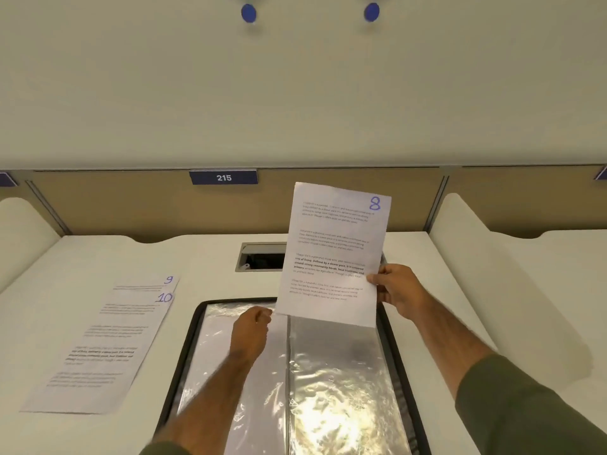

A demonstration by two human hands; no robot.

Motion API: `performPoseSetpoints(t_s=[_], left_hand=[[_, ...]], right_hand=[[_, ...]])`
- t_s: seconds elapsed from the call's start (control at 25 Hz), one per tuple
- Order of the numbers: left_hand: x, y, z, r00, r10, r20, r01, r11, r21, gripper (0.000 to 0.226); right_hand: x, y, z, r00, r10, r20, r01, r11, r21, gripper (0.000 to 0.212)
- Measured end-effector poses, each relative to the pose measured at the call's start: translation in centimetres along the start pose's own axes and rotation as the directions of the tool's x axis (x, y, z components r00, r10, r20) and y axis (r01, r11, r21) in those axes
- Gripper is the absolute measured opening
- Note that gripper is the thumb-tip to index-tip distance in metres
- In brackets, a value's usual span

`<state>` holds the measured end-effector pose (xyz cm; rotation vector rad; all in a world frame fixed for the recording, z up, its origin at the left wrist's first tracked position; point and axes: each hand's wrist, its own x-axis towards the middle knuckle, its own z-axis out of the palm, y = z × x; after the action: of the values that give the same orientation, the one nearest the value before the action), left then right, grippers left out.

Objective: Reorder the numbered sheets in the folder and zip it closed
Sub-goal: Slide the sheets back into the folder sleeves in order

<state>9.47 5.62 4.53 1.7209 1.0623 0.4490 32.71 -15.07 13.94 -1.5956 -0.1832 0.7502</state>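
Observation:
A black zip folder (pixel 193 336) lies open on the desk, its shiny clear sleeves showing. Above its far right part I hold up a printed sheet marked 8 (pixel 335 254). My right hand (pixel 399 289) pinches the sheet's right edge. My left hand (pixel 251 333) is curled at the sheet's lower left corner, over the folder's left page; whether it touches the paper I cannot tell. Two more sheets lie stacked on the desk to the left, the one marked 10 (pixel 105 349) on top of the one marked 9 (pixel 157 282).
A rectangular cable opening (pixel 259 257) is set into the white desk (pixel 460 290) behind the folder. A partition with a plate reading 215 (pixel 223 177) closes off the back. Curved white dividers stand at both sides.

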Motion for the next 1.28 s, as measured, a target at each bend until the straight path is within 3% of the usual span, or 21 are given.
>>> performPoseSetpoints(t_s=[0.12,0.36,0.6,0.8,0.96,1.04,1.16,1.28], left_hand=[[1.4,-0.4,3.4,0.976,0.173,0.130,-0.208,0.917,0.340,0.021],[5.1,1.8,10.7,0.849,0.316,0.425,-0.518,0.656,0.548,0.044],[6.8,2.3,14.5,0.865,0.319,0.386,-0.501,0.563,0.657,0.027],[7.5,2.7,14.5,0.860,0.369,0.352,-0.508,0.562,0.653,0.015],[7.2,2.7,14.3,0.834,0.395,0.386,-0.551,0.559,0.619,0.005],[7.1,2.4,14.1,0.812,0.408,0.417,-0.583,0.521,0.624,0.005],[6.4,2.2,13.8,0.768,0.453,0.454,-0.626,0.380,0.680,0.011],[5.0,2.5,13.5,0.772,0.477,0.420,-0.612,0.381,0.693,0.025]], right_hand=[[3.0,-0.7,-0.1,1.000,0.003,-0.022,-0.002,1.000,0.024,0.025],[7.8,-0.5,0.1,0.998,0.000,-0.061,0.002,1.000,0.029,0.023],[12.0,0.2,-0.1,0.999,0.004,-0.045,-0.003,1.000,0.018,0.026],[13.9,1.2,-0.1,0.999,-0.014,-0.042,0.016,0.999,0.047,0.004],[14.3,2.0,-0.5,0.997,-0.012,-0.071,0.016,0.999,0.051,0.005],[14.1,2.2,-0.7,0.997,-0.008,-0.080,0.012,0.999,0.047,0.008],[13.8,2.6,-1.3,0.995,-0.006,-0.103,0.010,0.999,0.046,0.010],[13.6,2.9,-1.6,0.990,-0.018,-0.139,0.028,0.997,0.068,0.011]])
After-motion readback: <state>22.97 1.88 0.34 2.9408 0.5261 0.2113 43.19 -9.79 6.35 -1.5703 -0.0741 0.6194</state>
